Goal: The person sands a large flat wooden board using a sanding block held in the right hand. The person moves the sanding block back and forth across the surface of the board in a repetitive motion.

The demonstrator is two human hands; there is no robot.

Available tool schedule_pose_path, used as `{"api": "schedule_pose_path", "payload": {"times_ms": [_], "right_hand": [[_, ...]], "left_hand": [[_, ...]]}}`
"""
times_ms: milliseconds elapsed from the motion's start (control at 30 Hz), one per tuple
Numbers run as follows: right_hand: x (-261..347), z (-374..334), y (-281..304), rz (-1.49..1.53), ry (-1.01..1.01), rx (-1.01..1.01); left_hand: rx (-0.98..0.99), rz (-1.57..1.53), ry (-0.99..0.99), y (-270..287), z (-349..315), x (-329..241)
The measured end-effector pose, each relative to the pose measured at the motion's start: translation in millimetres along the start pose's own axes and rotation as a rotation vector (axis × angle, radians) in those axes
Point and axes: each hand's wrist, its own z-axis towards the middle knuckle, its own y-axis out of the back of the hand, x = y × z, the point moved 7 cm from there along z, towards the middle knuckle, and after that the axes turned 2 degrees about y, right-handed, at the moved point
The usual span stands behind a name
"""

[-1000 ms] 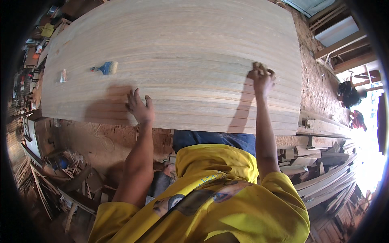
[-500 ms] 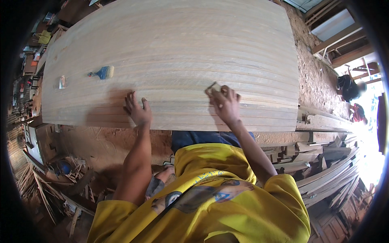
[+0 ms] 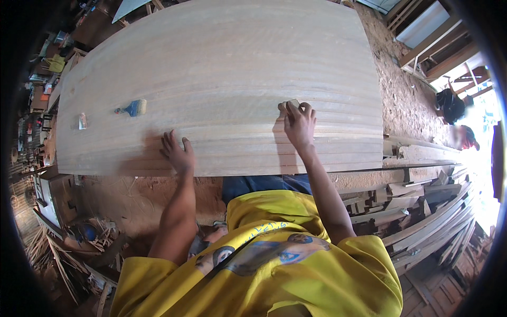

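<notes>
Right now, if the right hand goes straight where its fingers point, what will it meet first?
The way looks free: beyond the small block in its grip, the right hand faces only bare wooden panel to the picture's top edge, though depth is unclear.

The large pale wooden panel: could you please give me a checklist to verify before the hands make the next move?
1. Bare right hand grips the small tan block: ok.
2. Block flat against the large pale wooden panel: cannot tell, the fingers cover much of it.
3. Bare left hand holds nothing: ok, its fingers are spread.
4. Left palm pressed on the panel: cannot tell from above.
5. Wide blue brush with pale bristles off the panel: not ok, it lies on the left part.
6. Small red-and-white flat item off the panel: not ok, near the left edge.
</notes>
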Motion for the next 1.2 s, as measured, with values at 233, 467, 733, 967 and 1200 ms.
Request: {"api": "schedule_pose_path", "payload": {"times_ms": [233, 467, 733, 967, 1200], "right_hand": [[-88, 24, 46, -0.240, -0.115, -0.204], [-22, 11, 8, -0.022, -0.024, -0.107], [-58, -5, 15, -0.103, -0.219, 0.002], [-57, -5, 25, -0.031, -0.357, -0.158], [73, -89, -27, 0.062, 0.465, 0.440]], "left_hand": [[0.033, 0.047, 0.031, 13, 0, -11], [0.023, 0.037, 0.043, 11, -1, -9], [-0.025, 0.023, 0.012, 5, -1, -5], [-0.027, -0.024, -0.004, 1, -2, -4], [-0.014, 0.024, 0.008, 4, -4, -5]]}}
